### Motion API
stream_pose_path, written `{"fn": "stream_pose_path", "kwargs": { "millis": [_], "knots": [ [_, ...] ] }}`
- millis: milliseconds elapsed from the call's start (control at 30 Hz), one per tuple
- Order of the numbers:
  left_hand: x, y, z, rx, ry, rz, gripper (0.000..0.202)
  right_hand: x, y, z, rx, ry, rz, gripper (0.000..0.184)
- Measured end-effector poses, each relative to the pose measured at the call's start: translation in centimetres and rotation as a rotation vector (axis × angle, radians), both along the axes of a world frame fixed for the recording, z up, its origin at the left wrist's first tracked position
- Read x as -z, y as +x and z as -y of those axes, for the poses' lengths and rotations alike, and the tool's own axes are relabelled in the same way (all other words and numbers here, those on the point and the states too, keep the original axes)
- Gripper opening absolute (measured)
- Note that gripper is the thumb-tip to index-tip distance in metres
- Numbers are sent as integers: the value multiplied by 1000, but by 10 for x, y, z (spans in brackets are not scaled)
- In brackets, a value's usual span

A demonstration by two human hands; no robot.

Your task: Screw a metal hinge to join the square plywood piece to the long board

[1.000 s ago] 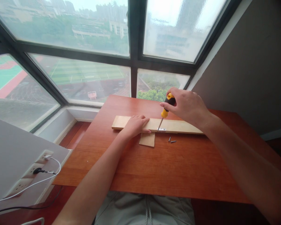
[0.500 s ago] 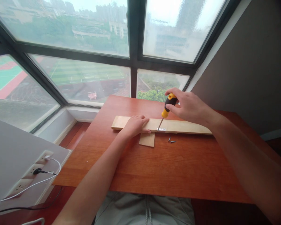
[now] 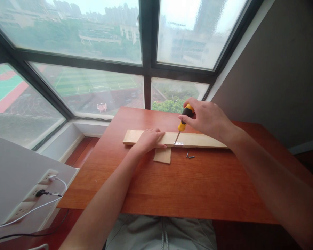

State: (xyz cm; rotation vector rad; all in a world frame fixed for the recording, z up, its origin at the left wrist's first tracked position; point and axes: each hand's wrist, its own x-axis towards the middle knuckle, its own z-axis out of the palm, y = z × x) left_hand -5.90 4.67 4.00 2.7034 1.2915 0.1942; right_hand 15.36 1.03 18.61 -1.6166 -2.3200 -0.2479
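My right hand [image 3: 205,116] is closed round the yellow-and-black handle of a screwdriver [image 3: 187,113]. The shaft slants down to the left, its tip at the left end of a small metal bracket [image 3: 178,143] on the front edge of a long pale wooden board [image 3: 198,139]. My left hand [image 3: 150,139] grips that board left of the bracket, fingers across the top and thumb along the front edge. A small thin square of wood [image 3: 162,155] sticks out from under the board. Two loose screws [image 3: 190,157] lie in front of it. Whether a screw sits under the tip is too small to tell.
The board rests on a reddish-brown wooden table [image 3: 146,187]. Large windows [image 3: 99,83] stand behind it, and a grey wall [image 3: 276,76] rises at the right. At the left, wall sockets [image 3: 36,192] hold plugs with white and black cords.
My right hand and the screwdriver's handle have shifted slightly left, with the fingers turned a little on the handle. The view has moved slightly. My left hand stays on the board.
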Motion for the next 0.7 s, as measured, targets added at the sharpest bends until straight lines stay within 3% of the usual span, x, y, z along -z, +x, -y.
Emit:
{"fn": "stream_pose_path", "kwargs": {
  "millis": [300, 700],
  "knots": [
    [0, 1, 1, -14, -5, 9, 57, 0, -7, 3, 71, 63, 81, 36],
    [3, -1, 1, -15, 6, 29, 60, -4, -2, -1, 59, 35, 40, 35]
  ]
}}
